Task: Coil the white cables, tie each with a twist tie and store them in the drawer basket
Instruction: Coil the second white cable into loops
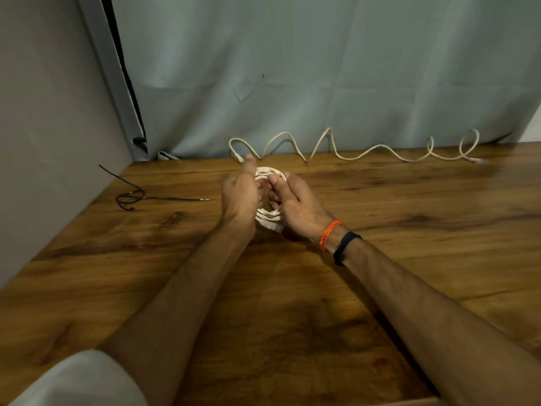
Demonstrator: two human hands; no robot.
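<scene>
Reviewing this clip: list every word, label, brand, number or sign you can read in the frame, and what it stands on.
None: no readable text shows in this view.
The coiled white cable in the left hand and right hand shows no print.
The loose white cable, black twist tie and black wristband show no markings either.

Both forearms bare. Right wrist: orange thread band (pixel 330 235), black strap (pixel 345 248) just behind it. Pale grey sleeve (pixel 85 379) at lower left corner.
</scene>
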